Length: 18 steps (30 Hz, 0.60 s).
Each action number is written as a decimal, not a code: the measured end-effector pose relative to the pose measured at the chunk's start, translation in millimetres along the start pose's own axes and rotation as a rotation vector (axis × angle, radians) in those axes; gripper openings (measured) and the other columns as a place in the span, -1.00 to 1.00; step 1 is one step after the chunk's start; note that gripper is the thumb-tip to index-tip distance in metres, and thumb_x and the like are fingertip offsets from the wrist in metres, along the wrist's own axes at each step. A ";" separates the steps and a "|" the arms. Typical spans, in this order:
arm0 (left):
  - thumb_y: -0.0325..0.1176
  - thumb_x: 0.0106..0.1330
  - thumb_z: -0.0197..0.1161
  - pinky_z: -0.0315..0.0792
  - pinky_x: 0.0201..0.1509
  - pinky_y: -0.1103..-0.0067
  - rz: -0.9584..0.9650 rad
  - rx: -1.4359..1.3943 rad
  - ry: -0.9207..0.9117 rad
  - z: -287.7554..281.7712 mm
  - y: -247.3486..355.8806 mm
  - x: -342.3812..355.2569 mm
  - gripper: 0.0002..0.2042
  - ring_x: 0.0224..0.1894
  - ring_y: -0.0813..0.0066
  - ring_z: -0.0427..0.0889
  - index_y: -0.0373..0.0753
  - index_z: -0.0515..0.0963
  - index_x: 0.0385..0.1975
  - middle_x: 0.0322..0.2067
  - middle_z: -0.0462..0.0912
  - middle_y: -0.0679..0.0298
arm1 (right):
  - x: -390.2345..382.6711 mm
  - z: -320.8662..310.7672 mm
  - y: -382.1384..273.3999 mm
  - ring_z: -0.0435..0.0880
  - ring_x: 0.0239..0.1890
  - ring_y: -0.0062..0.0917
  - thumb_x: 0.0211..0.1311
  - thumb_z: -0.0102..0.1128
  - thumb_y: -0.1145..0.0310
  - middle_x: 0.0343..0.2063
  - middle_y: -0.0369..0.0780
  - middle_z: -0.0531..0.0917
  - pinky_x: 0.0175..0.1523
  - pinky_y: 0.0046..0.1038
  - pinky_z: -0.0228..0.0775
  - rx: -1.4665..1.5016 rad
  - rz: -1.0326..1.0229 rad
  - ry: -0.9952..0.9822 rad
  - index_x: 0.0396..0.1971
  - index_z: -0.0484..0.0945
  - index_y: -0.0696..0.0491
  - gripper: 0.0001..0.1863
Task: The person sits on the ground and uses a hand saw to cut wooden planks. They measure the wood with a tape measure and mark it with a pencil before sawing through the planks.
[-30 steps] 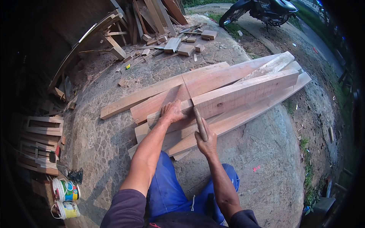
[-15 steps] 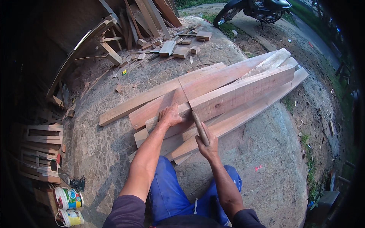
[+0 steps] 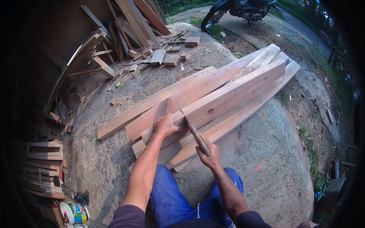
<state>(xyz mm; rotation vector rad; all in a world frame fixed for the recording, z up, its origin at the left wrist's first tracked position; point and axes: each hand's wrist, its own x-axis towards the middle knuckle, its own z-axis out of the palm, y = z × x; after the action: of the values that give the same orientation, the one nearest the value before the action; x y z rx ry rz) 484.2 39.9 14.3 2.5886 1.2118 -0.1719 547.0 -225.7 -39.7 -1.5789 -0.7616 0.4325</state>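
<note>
A thick reddish wooden beam (image 3: 235,95) lies slantwise over several other boards on the concrete in front of my knees. My left hand (image 3: 165,126) grips its near left end, the thumb stretched toward the saw. Closed round the wooden handle of a handsaw (image 3: 199,139), my right hand (image 3: 210,155) is on the near side of the beam. The thin blade is seen almost edge-on, running away from me across the beam just right of my left hand. How deep its teeth sit in the wood cannot be made out.
Offcut blocks (image 3: 172,60) and chips litter the ground at the far left, below planks (image 3: 135,22) leaning on a wall. Wooden frames (image 3: 43,152) and a paint bucket (image 3: 74,212) stand at left. A motorcycle (image 3: 239,11) is parked beyond the boards.
My right hand has drawn the saw slightly toward me. My left hand stays on the beam's end. The whole view has shifted a little.
</note>
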 end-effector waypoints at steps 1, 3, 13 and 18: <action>0.18 -0.24 0.60 0.51 0.19 0.19 -0.016 -0.007 -0.013 -2.3 0.5 -0.2 -0.11 0.14 -0.08 0.67 -0.27 0.55 0.11 0.05 0.70 -0.13 | 14.6 18.8 8.1 0.81 -0.13 -0.14 0.14 0.34 0.49 -0.02 0.05 0.71 -0.06 -0.32 0.63 -0.043 -0.064 0.001 0.39 0.43 -0.01 -0.27; 0.18 -0.23 0.60 0.52 0.17 0.19 0.024 -0.046 -0.039 -1.5 -5.0 9.0 -0.13 0.11 -0.07 0.69 -0.29 0.57 0.08 0.02 0.72 -0.13 | -4.4 13.9 19.0 0.80 -0.10 -0.13 0.13 0.35 0.49 -0.02 0.05 0.71 -0.03 -0.31 0.63 -0.085 -0.102 0.023 0.39 0.42 -0.01 -0.26; 0.20 -0.25 0.59 0.45 0.27 0.22 0.047 -0.045 -0.092 7.5 -26.2 39.8 0.00 0.19 -0.04 0.63 -0.26 0.49 0.26 0.12 0.67 -0.11 | -103.0 -51.7 -31.6 0.82 -0.05 -0.21 0.08 0.33 0.58 -0.01 0.04 0.75 -0.01 -0.39 0.65 -0.023 -0.172 0.022 0.31 0.48 0.20 -0.32; 0.14 -0.21 0.58 0.45 0.28 0.20 -0.009 -0.079 -0.088 -3.4 -7.5 13.6 -0.13 0.18 -0.07 0.65 -0.32 0.57 0.11 0.07 0.70 -0.13 | 7.0 18.9 30.8 0.81 -0.17 -0.24 0.16 0.36 0.48 -0.05 0.04 0.73 -0.04 -0.35 0.59 -0.009 -0.059 -0.009 0.37 0.45 0.05 -0.30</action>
<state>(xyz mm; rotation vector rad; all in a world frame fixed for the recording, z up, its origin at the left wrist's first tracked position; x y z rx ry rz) 487.1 55.4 13.0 2.4816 1.1751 -0.2319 546.2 -207.7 -71.8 -1.5600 -0.8162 0.3933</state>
